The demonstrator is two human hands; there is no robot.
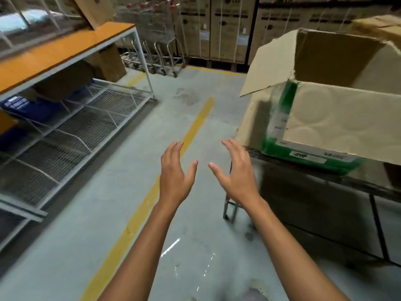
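While the left hand (pixel 175 172) and right hand (pixel 235 172) hover spread and empty, a hasty grab may tip the cardboard box (pixel 325 118) at 2 o'clock off its counter (pixel 325 177).

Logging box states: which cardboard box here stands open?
The green-banded box on the right, flaps up; the tall strapped cartons behind are shut.

We see a tan cardboard box (pixel 338 118) with a green band at its lower edge and faint circle outlines on its side. Left of the box, a yellow stripe (pixel 196 124) runs along the grey floor (pixel 86 224). Farther left of the box is a white-framed rack (pixel 71 131) with an orange top and a blue crate (pixel 26 107).
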